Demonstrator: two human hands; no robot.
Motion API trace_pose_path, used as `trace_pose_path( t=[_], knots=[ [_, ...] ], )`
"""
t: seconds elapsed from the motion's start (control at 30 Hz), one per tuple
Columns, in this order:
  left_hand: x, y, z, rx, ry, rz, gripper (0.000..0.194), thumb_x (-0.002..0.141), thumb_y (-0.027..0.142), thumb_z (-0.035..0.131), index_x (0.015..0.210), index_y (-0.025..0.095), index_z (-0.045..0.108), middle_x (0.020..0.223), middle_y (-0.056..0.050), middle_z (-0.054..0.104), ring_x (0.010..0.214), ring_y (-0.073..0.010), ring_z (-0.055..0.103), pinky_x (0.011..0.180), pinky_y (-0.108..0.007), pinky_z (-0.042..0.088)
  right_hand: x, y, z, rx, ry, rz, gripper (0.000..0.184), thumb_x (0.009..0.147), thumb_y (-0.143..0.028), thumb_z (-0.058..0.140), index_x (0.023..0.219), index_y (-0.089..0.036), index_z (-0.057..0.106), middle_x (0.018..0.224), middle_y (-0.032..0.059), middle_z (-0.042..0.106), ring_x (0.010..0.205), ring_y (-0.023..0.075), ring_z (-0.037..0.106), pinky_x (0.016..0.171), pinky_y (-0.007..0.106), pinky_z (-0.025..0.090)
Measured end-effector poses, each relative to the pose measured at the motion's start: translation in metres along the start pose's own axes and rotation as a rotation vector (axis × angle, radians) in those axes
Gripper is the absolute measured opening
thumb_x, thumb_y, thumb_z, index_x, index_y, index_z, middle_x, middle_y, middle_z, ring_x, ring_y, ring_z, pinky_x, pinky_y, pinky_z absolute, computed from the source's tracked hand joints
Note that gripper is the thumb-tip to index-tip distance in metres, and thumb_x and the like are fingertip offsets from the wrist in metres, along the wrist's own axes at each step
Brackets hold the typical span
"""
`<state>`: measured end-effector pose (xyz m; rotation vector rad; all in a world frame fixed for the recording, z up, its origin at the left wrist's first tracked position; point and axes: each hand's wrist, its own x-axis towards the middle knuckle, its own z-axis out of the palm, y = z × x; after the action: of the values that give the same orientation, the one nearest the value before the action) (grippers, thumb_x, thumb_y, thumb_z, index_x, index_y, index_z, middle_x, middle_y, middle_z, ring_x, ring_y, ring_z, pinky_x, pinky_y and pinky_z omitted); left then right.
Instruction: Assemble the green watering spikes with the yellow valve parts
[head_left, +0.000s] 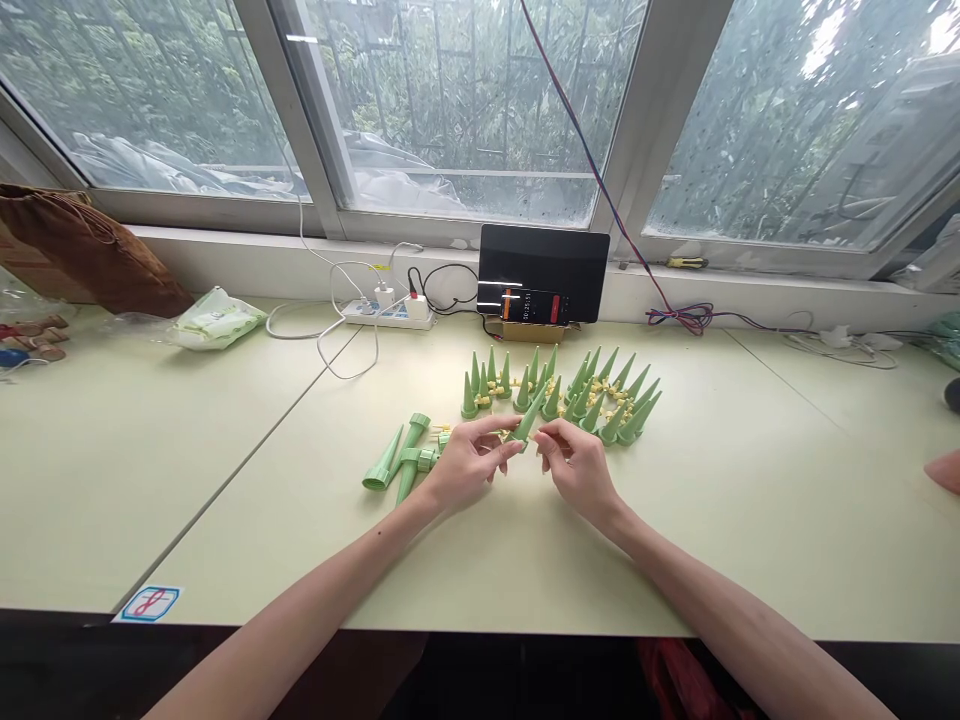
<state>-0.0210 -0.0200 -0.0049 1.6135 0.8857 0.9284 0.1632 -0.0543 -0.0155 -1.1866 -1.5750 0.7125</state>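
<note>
Between the fingers of my left hand (466,462) is a green plastic watering spike (531,414), tilted with its point up and to the right. My right hand (581,468) is closed in a pinch close to the spike's wide end. Whatever its fingertips hold is too small to make out. To the left lie several loose green spikes (385,462), partly behind my left hand, with small yellow pieces (440,429) near them. Beyond both hands, several green spikes (636,424) with yellow fittings (604,384) stand point up in rows and a curved cluster.
A phone (534,306) leans on a dark tablet (544,262) at the back. Left of it are a power strip (390,315) and white cables. A wipes packet (219,320) and brown bag (97,255) lie far left. Part of another person's hand (943,472) shows at the right edge.
</note>
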Motion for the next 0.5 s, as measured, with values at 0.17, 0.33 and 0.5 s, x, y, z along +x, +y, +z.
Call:
trace_pose_path(
  t=[0.17,0.33,0.5],
  knots=[
    [-0.001,0.000,0.001,0.076,0.022,0.048,0.038,0.082,0.037,0.073,0.116,0.019,0.071,0.101,-0.007,0.073,0.052,-0.0081,0.058,0.042,-0.020,0.049,0.000,-0.002,0.000,0.181,-0.043,0.170,0.035,0.095,-0.049,0.056,0.076,-0.020,0.058,0.061,-0.0005,0.057,0.044,0.0120,0.051,0.044,0.026,0.040],
    [-0.002,-0.001,0.002,0.133,0.028,0.087,0.034,0.083,0.035,0.072,0.112,0.017,0.071,0.104,-0.008,0.073,0.054,-0.0083,0.060,0.050,-0.022,0.054,0.005,-0.003,-0.005,0.499,-0.150,0.432,0.040,0.084,-0.052,0.068,0.066,-0.017,0.057,0.056,-0.0028,0.053,0.039,0.0079,0.045,0.035,0.021,0.034],
    [-0.002,-0.006,0.001,0.136,-0.012,0.140,0.034,0.087,0.036,0.068,0.115,0.018,0.071,0.101,-0.007,0.072,0.055,-0.0084,0.059,0.054,-0.024,0.055,0.010,0.001,-0.009,0.829,-0.306,0.724,0.031,0.074,-0.037,0.076,0.064,-0.015,0.057,0.055,-0.0053,0.048,0.039,0.0031,0.036,0.031,0.015,0.024]
  ],
)
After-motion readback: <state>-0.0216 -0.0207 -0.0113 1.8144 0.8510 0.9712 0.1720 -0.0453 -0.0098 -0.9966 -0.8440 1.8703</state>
